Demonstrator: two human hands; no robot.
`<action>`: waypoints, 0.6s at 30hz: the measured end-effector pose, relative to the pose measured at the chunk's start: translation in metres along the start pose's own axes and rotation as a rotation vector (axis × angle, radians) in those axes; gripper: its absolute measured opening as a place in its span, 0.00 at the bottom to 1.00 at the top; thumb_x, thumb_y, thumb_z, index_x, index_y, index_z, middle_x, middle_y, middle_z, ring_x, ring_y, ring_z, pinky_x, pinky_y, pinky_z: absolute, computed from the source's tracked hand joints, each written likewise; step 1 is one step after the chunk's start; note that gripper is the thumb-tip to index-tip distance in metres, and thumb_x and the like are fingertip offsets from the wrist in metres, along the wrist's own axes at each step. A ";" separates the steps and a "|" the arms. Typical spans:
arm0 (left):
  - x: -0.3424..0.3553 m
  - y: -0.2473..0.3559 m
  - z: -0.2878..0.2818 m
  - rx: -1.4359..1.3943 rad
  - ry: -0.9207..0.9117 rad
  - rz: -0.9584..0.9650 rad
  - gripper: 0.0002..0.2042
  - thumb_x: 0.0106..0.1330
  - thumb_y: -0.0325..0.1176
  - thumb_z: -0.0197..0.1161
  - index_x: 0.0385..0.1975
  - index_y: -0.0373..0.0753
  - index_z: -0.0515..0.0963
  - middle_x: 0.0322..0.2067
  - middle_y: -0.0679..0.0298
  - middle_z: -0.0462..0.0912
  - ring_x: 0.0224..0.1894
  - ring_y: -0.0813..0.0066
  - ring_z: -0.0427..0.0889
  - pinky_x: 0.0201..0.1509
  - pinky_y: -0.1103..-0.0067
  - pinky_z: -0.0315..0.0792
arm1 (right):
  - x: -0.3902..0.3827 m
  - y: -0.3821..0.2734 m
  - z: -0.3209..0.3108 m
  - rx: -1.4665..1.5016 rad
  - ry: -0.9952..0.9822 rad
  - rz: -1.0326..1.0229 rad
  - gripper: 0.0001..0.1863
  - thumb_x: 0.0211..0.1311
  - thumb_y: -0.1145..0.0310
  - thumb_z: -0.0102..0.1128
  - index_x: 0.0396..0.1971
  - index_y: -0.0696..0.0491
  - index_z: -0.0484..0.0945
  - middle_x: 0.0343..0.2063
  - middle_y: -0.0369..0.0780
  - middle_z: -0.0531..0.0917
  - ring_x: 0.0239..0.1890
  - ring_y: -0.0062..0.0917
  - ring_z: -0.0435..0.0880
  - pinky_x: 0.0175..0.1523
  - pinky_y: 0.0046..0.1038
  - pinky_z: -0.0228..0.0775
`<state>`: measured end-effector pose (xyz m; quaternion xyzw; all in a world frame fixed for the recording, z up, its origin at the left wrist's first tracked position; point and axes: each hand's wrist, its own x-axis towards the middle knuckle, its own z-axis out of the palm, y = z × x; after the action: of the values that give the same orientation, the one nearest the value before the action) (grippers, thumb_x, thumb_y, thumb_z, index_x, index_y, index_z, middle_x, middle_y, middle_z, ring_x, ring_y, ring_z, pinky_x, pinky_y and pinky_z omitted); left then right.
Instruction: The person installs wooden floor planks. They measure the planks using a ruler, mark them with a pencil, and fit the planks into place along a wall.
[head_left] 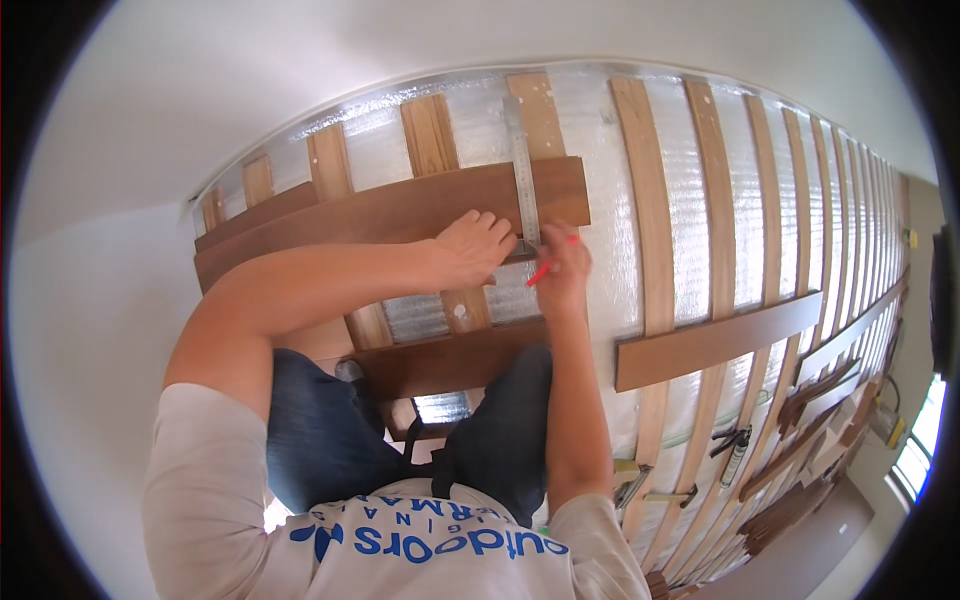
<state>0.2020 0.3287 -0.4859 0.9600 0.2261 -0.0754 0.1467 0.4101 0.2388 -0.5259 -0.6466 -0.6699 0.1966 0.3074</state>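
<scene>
One metal ruler (525, 185) lies across one brown plank (400, 210) near its right end as the right hand (566, 264), forearm extended, pinches one red pencil (540, 271); the left hand (474, 249), elbow bent, is at the plank's edge, fingers bunched, grip unclear.

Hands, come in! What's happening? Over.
Left hand at brown plank's near edge. Right hand holding red pen-like tool. Metal ruler lying across plank. Nothing visibly blocking hands.

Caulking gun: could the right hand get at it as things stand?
Probably not without shifting: the right hand holds a red pencil, and the caulking gun lies well off to the right, beyond a plank.
</scene>
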 end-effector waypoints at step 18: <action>0.066 -0.016 0.046 0.033 0.293 0.082 0.35 0.60 0.47 0.73 0.71 0.52 0.76 0.76 0.58 0.67 0.76 0.44 0.62 0.81 0.52 0.61 | -0.004 0.059 0.018 0.302 0.194 0.397 0.24 0.75 0.80 0.58 0.68 0.57 0.71 0.72 0.55 0.73 0.75 0.52 0.72 0.75 0.45 0.67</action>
<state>0.2494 0.3546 -0.5473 0.9715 0.2042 0.0679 0.0994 0.4421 0.2426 -0.5786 -0.7280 -0.4605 0.2876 0.4186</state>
